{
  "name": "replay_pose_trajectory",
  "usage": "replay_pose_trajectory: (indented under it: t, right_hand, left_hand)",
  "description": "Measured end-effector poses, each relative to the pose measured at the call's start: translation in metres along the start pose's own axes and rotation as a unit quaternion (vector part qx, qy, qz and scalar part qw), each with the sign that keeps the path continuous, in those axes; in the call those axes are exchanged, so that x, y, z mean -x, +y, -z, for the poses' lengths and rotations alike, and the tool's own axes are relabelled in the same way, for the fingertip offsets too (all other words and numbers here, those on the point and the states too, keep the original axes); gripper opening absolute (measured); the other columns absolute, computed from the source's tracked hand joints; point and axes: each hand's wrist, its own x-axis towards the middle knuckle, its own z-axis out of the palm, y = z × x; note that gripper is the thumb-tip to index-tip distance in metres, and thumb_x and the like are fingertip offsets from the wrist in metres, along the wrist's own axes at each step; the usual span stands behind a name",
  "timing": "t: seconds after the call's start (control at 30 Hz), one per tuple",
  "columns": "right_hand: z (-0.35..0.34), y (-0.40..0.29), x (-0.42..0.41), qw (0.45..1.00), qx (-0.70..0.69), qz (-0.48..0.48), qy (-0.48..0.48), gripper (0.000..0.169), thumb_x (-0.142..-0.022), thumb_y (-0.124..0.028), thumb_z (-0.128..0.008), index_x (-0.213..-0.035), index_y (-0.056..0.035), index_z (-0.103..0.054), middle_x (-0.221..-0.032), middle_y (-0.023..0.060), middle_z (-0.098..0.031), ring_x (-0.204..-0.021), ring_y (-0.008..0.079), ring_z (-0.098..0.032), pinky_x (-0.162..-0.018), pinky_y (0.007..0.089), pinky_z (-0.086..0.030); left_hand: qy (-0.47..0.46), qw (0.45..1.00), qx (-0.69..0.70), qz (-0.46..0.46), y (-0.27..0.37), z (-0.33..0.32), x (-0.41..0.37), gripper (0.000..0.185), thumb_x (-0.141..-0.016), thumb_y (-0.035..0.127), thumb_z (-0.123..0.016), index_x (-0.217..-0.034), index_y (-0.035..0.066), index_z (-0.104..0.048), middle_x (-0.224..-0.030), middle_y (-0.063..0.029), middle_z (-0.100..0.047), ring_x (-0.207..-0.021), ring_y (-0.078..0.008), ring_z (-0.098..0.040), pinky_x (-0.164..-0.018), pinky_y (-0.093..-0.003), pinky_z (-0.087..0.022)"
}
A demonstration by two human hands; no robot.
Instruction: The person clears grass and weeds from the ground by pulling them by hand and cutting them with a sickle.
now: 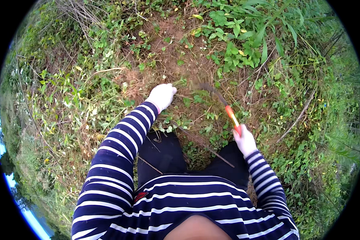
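Observation:
My right hand point(245, 141), in a white glove, grips the red-orange and yellow handle of a sickle point(219, 95). Its dark curved blade reaches forward and bends left; the tip is blurred. Ahead and to the left, my left hand point(163, 95), gloved in white too, is closed low over the ground on some weed stems point(179, 82). The fingers' undersides are hidden. Beside that hand lies a blurred clump of dry grass point(135, 85). Between the left hand and the blade are a few inches of low green growth.
A patch of reddish bare soil point(168, 39) lies ahead, with leafy vines point(234, 51) at its right. A thin dry stick point(204, 146) crosses in front of my dark trousers point(162, 156). Another dry stem point(298, 115) lies to the right. Dense weeds spread on both sides.

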Motion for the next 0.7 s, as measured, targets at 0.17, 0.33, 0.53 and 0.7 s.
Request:
replay_pose_trajectory:
  t: [0.17, 0.33, 0.53, 0.7]
  right_hand:
    - [0.055, 0.038, 0.088, 0.997, -0.014, -0.043, -0.056, 0.028, -0.092, -0.028, -0.068, -0.102, -0.0052, -0.055, -0.076, 0.0212, -0.064, -0.071, 0.0411, -0.065, -0.064, 0.0456, -0.051]
    - [0.019, -0.042, 0.007, 0.995, -0.092, 0.042, 0.004, 0.028, -0.094, -0.029, -0.067, -0.101, -0.0046, -0.055, -0.077, 0.0212, -0.063, -0.072, 0.0409, -0.065, -0.064, 0.0450, -0.050]
    - [-0.038, -0.057, -0.027, 0.997, 0.017, 0.061, -0.033, 0.032, -0.095, -0.038, -0.062, -0.104, -0.0084, -0.053, -0.078, 0.0215, -0.065, -0.075, 0.0435, -0.065, -0.067, 0.0519, -0.051]
    - [0.014, -0.009, 0.058, 0.993, 0.088, -0.011, -0.077, 0.030, -0.094, -0.035, -0.063, -0.102, -0.0085, -0.051, -0.076, 0.0215, -0.065, -0.073, 0.0437, -0.065, -0.064, 0.0518, -0.051]
  left_hand:
    - [0.019, 0.999, -0.031, -0.006, -0.009, -0.010, 0.055, 0.019, -0.084, 0.005, -0.054, -0.100, 0.005, -0.066, -0.102, -0.0182, -0.064, -0.100, -0.0368, -0.065, -0.086, -0.0447, -0.054]
    - [0.004, 0.995, -0.033, 0.090, -0.020, -0.019, 0.077, 0.022, -0.085, 0.014, -0.061, -0.104, 0.002, -0.059, -0.103, -0.0225, -0.064, -0.096, -0.0382, -0.066, -0.084, -0.0471, -0.054]
    - [0.003, 0.989, -0.017, 0.145, 0.004, 0.001, 0.049, 0.039, -0.090, 0.024, -0.063, -0.120, 0.001, -0.054, -0.095, -0.0195, -0.068, -0.090, -0.0356, -0.069, -0.078, -0.0449, -0.056]
    - [-0.005, 0.995, -0.032, 0.095, -0.020, -0.007, 0.058, 0.023, -0.092, 0.015, -0.052, -0.108, 0.008, -0.066, -0.088, -0.0166, -0.071, -0.088, -0.0364, -0.070, -0.078, -0.0471, -0.054]
